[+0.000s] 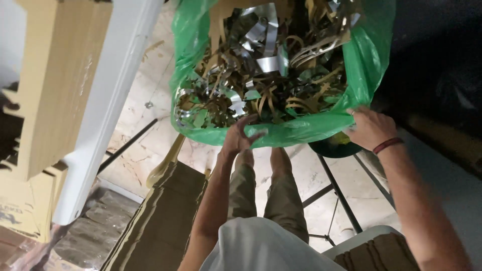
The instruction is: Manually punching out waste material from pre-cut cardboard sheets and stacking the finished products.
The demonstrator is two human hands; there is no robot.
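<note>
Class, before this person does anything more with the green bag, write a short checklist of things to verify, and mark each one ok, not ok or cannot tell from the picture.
1. Left hand has a grip on the near rim of the green bag: ok.
2. Right hand has a grip on the rim: ok.
3. Bag mouth open: ok.
4. Gold and silver scrap strips inside the rim, none spilling over: ok.
5. Bag free of tears: cannot tell.
6. Bare feet clear of scraps on the floor: cannot tell.
</note>
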